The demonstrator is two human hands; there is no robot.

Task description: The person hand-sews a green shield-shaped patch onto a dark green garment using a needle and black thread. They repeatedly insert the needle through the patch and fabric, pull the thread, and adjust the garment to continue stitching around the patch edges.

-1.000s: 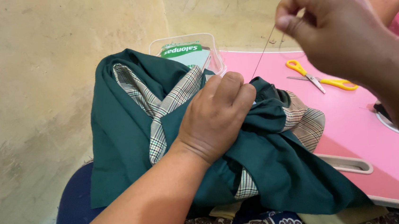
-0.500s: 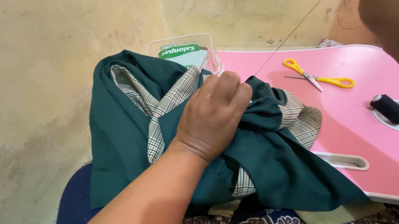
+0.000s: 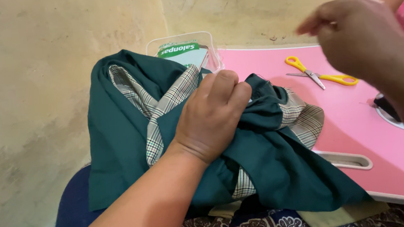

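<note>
A dark green garment (image 3: pixel 117 134) with a plaid lining lies bunched over my lap and the edge of a pink table (image 3: pixel 356 125). My left hand (image 3: pixel 212 117) rests on top of it, fingers curled and gripping a fold near the middle. Above the table at the upper right, my right hand (image 3: pixel 359 38) is blurred, with thumb and fingertips pinched together. The sewing thread it holds is too fine to make out in the blur.
Yellow-handled scissors (image 3: pixel 321 76) lie on the pink table beyond the garment. A clear plastic box (image 3: pixel 182 50) stands at the table's far left corner against a rough wall. A dark spool (image 3: pixel 388 106) sits in a recess at the right. A slot (image 3: pixel 347 160) is near the table's front edge.
My right hand pulled the thread up and out to the right, then came back down and leftward over the table. My left hand kept its hold on the garment.
</note>
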